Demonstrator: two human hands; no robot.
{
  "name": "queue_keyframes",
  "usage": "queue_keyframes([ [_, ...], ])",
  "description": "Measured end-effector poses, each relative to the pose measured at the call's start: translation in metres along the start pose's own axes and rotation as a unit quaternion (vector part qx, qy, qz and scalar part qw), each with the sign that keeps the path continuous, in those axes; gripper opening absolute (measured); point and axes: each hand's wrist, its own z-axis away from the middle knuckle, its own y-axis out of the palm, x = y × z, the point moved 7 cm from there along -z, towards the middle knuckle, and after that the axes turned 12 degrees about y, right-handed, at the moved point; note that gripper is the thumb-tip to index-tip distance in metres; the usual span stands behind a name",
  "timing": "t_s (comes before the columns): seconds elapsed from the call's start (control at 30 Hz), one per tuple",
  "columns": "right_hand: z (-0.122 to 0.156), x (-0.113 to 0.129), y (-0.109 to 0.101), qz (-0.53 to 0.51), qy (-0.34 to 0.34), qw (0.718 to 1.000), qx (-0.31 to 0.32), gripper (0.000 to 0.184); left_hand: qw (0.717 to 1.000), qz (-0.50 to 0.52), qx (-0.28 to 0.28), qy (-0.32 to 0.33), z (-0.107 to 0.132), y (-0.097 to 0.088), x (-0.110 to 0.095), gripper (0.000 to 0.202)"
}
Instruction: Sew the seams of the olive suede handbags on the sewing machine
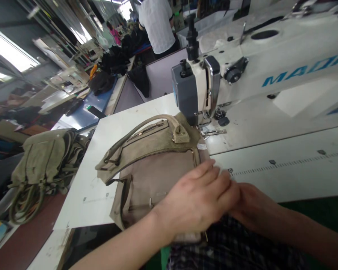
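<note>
An olive-beige handbag [160, 168] lies on the white sewing table, its zipper side and lining turned up. One padded handle [146, 122] arches over its far part. Its far right corner lies close to the presser foot of the sewing machine [197, 86]. My left hand [197, 198] reaches over the bag's near right part, fingers curled together past its edge. Against those fingertips, my right hand [248, 202] is closed, its own fingertips mostly hidden. Whatever is between the two hands cannot be made out. A small white label [202, 146] shows at the bag's right edge.
Similar olive bags [42, 157] are piled at the left, beside the table [81, 210]. A printed ruler scale [273, 163] runs along the right of the tabletop. Behind stand other workstations with dark fabric [112, 58] and a person in a white shirt [156, 26].
</note>
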Motion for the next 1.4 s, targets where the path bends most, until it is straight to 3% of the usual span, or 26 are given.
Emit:
queue_keyframes([
  [0.07,-0.001,-0.001,-0.001,-0.063,0.011,0.998,0.028,0.024,0.995,-0.04,0.049,-0.071,-0.01,0.011,0.031,0.043],
  [0.13,-0.002,-0.002,-0.001,-0.119,0.024,0.991,0.054,0.021,0.969,-0.046,0.127,-0.208,-0.002,0.025,0.063,0.053],
  [0.2,-0.005,-0.001,-0.002,-0.136,0.023,0.989,0.052,0.017,0.936,-0.04,0.181,-0.299,0.015,0.034,0.08,0.05],
  [0.23,-0.007,0.001,-0.003,-0.139,0.017,0.989,0.049,0.016,0.93,-0.045,0.185,-0.315,0.02,0.034,0.084,0.048],
  [0.3,-0.011,0.006,-0.002,-0.135,-0.002,0.99,0.044,0.016,0.943,-0.068,0.147,-0.292,0.023,0.031,0.084,0.044],
  [0.4,-0.015,0.011,0.001,-0.101,-0.008,0.995,0.025,0.015,0.976,-0.062,0.076,-0.194,0.017,0.03,0.08,0.054],
  [0.47,-0.016,0.006,-0.002,-0.074,0.027,0.997,-0.021,0.015,0.986,-0.023,0.063,-0.154,0.017,0.037,0.083,0.059],
  [0.53,-0.015,-0.009,-0.009,-0.069,0.096,0.99,-0.08,0.019,0.986,0.009,0.055,-0.16,0.02,0.046,0.09,0.057],
  [0.63,-0.012,-0.042,-0.015,-0.136,0.237,0.953,-0.128,0.022,0.983,0.048,0.031,-0.172,0.026,0.056,0.098,0.057],
  [0.77,-0.017,-0.07,-0.007,-0.318,0.345,0.878,-0.092,0.022,0.983,0.088,0.001,-0.162,0.03,0.064,0.1,0.062],
  [0.87,-0.024,-0.074,-0.001,-0.388,0.358,0.847,-0.064,0.023,0.983,0.099,-0.003,-0.154,0.03,0.063,0.102,0.064],
  [1.07,-0.032,-0.087,-0.006,-0.318,0.338,0.88,-0.1,0.033,0.983,0.109,0.008,-0.148,0.029,0.057,0.102,0.064],
  [1.2,-0.039,-0.092,-0.004,-0.33,0.353,0.874,-0.054,0.033,0.981,0.114,0.022,-0.154,0.031,0.064,0.102,0.062],
  [1.33,-0.044,-0.089,-0.011,-0.357,0.346,0.866,-0.052,0.033,0.982,0.111,0.016,-0.156,0.035,0.069,0.102,0.065],
  [1.4,-0.045,-0.089,-0.012,-0.393,0.349,0.849,-0.055,0.034,0.982,0.11,0.016,-0.154,0.035,0.068,0.102,0.065],
])
